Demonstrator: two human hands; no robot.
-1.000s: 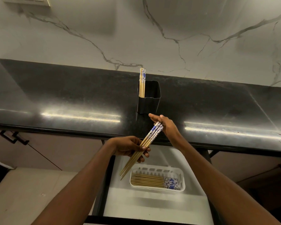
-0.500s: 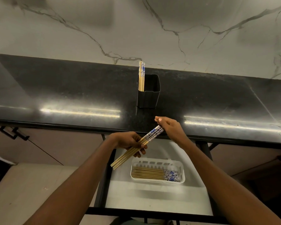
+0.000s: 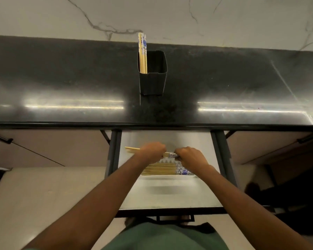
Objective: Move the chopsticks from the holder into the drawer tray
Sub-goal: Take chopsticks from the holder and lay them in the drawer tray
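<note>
Left hand (image 3: 153, 150) and right hand (image 3: 190, 156) grip the chopstick bundle (image 3: 132, 150) level above the tray (image 3: 167, 161), centre frame. Best lower it flat, parallel to the laid chopsticks (image 3: 161, 169) inside.

Both bare forearms reach forward and converge. The left hand (image 3: 152, 152), knuckles up, curls round the middle of a level bundle of chopsticks (image 3: 132, 150). The right hand (image 3: 190, 156), just beside it but not touching, curls round the bundle's patterned end.
</note>
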